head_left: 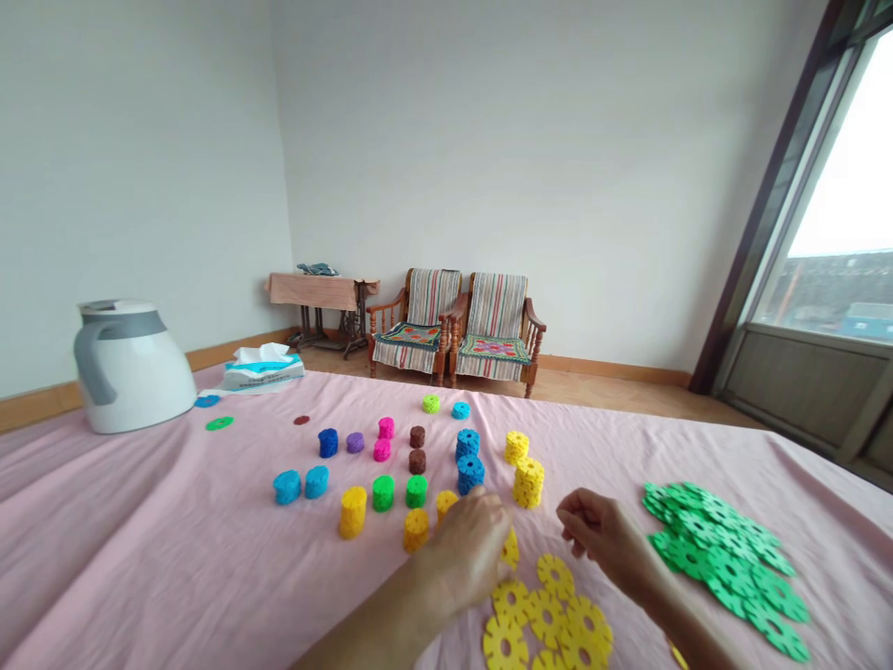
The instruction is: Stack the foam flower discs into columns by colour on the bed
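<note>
My left hand (469,551) is closed, its fingers bent down over the cloth. At its thumb side a yellow notched plastic disc (512,547) shows partly, apparently in its grip. My right hand (597,530) hovers to the right with fingers curled together; whatever is in them, if anything, is hidden. Loose yellow discs (547,618) lie in an overlapping spread below and between the hands. Just beyond the left hand rise a blue disc stack (470,475) and a tall yellow stack (528,484). Another yellow stack (446,503) is partly covered by that hand.
A heap of green discs (726,558) lies right. More stacks stand left: yellow (353,513), green (383,493), light blue (287,487), brown (417,461). A white jug (136,368) and tissue pack (263,368) sit far left on the pink cloth (174,549).
</note>
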The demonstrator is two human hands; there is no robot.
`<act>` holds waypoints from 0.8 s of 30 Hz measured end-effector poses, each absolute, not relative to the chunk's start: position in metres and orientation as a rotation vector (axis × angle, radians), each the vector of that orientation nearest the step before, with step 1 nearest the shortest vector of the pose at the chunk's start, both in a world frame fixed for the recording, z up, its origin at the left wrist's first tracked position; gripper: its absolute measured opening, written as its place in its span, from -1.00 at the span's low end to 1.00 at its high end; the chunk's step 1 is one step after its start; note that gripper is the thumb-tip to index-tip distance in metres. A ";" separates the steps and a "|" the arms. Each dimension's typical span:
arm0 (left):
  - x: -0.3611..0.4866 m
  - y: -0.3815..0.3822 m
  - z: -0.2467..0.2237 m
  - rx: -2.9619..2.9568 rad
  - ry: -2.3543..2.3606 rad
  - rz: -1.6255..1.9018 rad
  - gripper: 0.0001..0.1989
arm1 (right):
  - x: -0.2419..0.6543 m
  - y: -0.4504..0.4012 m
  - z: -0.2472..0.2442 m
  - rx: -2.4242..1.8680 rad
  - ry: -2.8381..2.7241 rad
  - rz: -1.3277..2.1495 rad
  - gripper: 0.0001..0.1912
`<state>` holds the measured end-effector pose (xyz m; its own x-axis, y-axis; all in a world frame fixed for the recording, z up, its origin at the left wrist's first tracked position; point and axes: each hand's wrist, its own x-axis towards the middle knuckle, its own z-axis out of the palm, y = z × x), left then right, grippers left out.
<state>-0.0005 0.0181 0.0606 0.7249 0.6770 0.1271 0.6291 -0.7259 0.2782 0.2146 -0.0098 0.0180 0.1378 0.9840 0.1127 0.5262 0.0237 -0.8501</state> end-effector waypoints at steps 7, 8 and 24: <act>-0.010 0.018 0.067 2.788 1.059 0.321 -0.81 | 0.183 -0.019 0.025 -1.587 -1.692 0.544 -0.89; -0.012 0.018 0.069 2.812 1.053 0.324 -0.79 | 0.177 -0.020 0.025 -1.568 -1.711 0.499 -0.88; -0.004 0.011 0.083 2.956 1.144 0.144 -0.81 | 0.162 -0.014 0.021 -1.479 -1.670 0.661 -0.96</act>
<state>-0.0035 0.0106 0.0831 0.7359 0.6703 0.0958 0.6731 -0.7396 0.0039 0.1618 -0.0138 0.0212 -0.0048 0.9760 0.2177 0.5628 0.1826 -0.8062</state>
